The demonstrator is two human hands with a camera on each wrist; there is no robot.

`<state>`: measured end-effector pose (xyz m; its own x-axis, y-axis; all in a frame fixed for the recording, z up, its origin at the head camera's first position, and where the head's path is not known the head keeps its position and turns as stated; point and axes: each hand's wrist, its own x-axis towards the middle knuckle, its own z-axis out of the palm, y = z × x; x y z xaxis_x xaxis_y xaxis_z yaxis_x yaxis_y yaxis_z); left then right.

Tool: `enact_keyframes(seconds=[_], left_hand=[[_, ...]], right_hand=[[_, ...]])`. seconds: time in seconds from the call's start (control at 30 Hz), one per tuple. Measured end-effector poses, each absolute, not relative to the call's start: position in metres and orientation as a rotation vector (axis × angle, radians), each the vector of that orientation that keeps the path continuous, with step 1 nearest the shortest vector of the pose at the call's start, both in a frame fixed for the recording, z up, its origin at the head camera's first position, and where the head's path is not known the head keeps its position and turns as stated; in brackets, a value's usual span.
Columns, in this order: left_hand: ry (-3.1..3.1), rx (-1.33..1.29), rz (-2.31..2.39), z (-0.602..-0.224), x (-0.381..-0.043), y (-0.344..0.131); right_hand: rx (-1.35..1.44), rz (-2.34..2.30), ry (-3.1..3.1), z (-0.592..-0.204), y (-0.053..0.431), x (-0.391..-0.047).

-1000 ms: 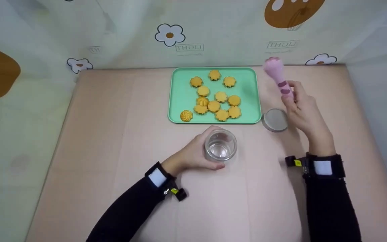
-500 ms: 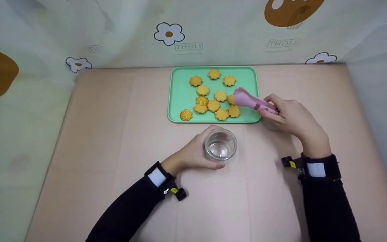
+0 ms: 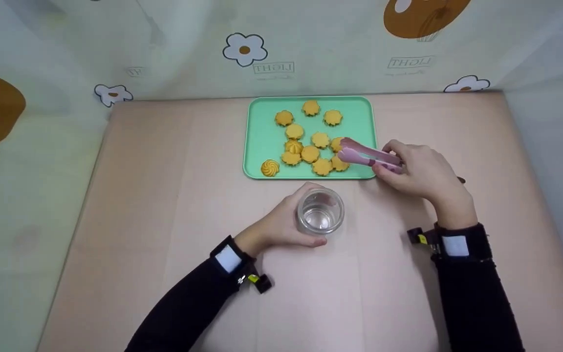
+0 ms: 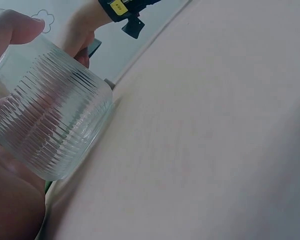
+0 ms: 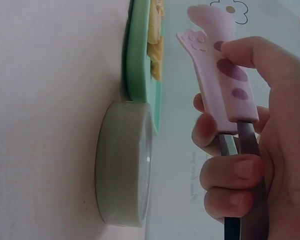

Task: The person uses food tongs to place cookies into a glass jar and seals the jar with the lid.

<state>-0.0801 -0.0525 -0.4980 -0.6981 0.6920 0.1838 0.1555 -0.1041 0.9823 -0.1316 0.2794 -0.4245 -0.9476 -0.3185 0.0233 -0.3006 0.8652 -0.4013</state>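
My left hand grips a clear glass jar from its left side, in front of the tray. The left wrist view shows the ribbed wall of this jar between thumb and fingers. My right hand holds pink paw-shaped tongs with dark metal handles. Their tips hang over the right part of the green tray, close above the cookies. In the right wrist view the two arms of the tongs stand slightly apart, with nothing visible between them.
A round grey lid lies on the table beside the tray; my right hand hides it in the head view. Several flower-shaped cookies are spread on the tray, a swirled one at its front left corner. A patterned curtain hangs behind the table.
My right hand has swung the tongs left and down, from right of the tray to over the cookies. The tongs' arms now show a gap. My left hand and the jar stay put.
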Motion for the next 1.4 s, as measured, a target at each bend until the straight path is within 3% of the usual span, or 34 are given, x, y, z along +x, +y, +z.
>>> enact_keyframes(seconds=[0.4,1.4], left_hand=[[1.789,0.930,1.856,-0.497,-0.080,-0.052],[1.807,0.935,1.840,-0.499,-0.081,-0.053]], right_hand=[[-0.405,-0.566,2.915,-0.424,0.278,-0.129],[-0.623,-0.742,2.708,-0.423,0.287,-0.133]])
